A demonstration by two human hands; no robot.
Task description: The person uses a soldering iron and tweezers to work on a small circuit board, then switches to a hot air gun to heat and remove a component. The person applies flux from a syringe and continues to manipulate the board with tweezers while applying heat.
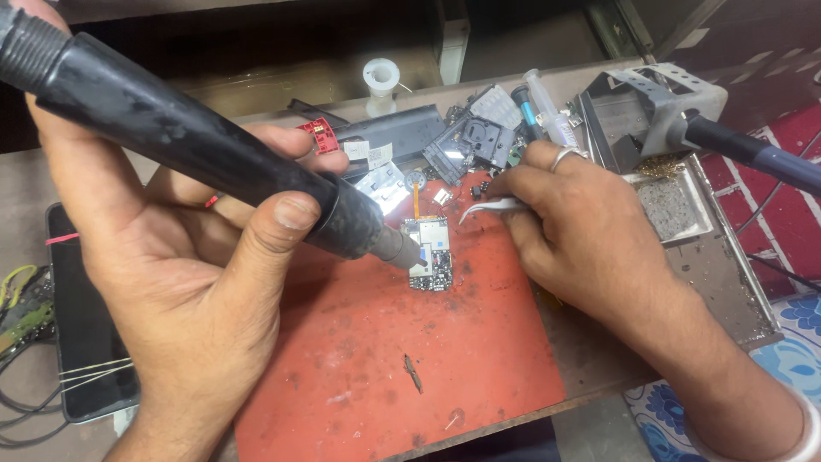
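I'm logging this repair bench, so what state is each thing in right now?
Left hand: gripping the black hot-air tool, nozzle down over the circuit board.
Right hand: pinching metal tweezers, tips beside the board.
Circuit board: bare, flat on the red mat.
Phone: flat, screen dark.
Soldering iron: parked in its stand.
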